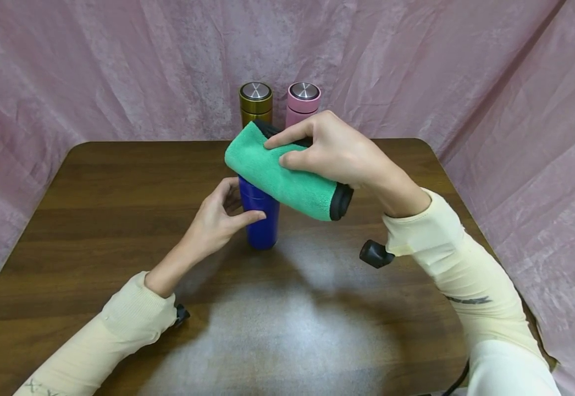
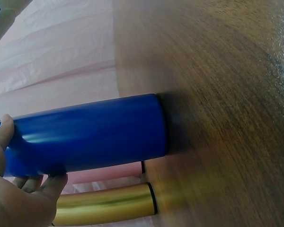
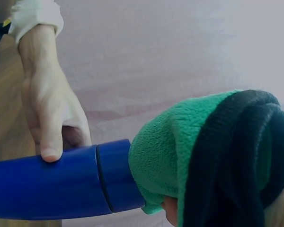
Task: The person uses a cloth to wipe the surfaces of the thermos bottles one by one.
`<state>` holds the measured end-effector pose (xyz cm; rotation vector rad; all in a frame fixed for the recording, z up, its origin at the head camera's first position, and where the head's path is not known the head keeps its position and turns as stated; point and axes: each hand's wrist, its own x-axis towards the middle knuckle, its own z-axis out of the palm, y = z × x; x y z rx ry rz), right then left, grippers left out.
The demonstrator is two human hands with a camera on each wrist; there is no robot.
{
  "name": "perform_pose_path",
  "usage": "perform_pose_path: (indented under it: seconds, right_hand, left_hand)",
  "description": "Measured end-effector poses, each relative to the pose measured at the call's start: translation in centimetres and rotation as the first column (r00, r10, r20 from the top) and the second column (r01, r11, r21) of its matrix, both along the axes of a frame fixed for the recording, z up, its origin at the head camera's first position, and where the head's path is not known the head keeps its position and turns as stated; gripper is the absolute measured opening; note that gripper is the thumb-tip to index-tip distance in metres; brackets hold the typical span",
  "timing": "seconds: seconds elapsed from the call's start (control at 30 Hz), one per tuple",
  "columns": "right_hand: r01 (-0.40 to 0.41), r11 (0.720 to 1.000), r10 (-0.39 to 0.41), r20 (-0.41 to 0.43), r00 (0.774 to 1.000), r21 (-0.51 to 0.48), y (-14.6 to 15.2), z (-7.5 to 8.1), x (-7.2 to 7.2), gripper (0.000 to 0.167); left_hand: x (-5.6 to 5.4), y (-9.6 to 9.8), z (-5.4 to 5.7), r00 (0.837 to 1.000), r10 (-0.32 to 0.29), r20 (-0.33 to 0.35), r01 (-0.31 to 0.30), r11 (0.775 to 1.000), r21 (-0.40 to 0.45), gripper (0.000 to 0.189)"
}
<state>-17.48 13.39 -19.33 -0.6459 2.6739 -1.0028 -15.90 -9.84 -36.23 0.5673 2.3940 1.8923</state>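
Blue bottle is upright, the gold bottle and pink bottle behind it; at its left the left hand holds it loosely between thumb and fingers, and above it the right hand grips a folded green cloth over its top; wiping seems the step in hand, so the next move likely calls for a steady left hold while the cloth rubs round the top

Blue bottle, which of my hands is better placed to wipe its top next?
Probably your right hand: it grips the green cloth at the top of the blue bottle, while your left hand holds it lower down.
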Motion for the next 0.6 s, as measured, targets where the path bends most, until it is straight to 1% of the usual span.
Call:
perform_pose_path:
  seconds: [0.13,0.27,0.43,0.6]
  right_hand:
    - [0.007,1.0,-0.007,0.008,1.0,0.006,-0.1,0.0,-0.6,0.035]
    - [0.033,0.999,-0.033,0.035,0.999,0.005,0.1,-0.1,-1.1,0.035]
    - [0.083,0.997,-0.082,0.079,0.994,-0.008,0.5,-0.5,-1.7,0.036]
    - [0.136,0.991,-0.134,0.114,0.984,-0.012,1.1,-1.0,-2.0,0.037]
  left_hand:
    - [-0.1,0.0,0.0,1.0,0.005,-0.009,-0.005,1.0,-0.003,0.061]
    - [-0.1,0.0,0.0,1.0,0.01,-0.019,-0.01,1.0,-0.008,0.062]
    - [0.0,0.1,0.0,0.999,0.015,-0.034,-0.015,1.0,-0.01,0.063]
    - [0.1,0.1,0.1,0.999,0.013,-0.036,-0.014,1.0,-0.014,0.065]
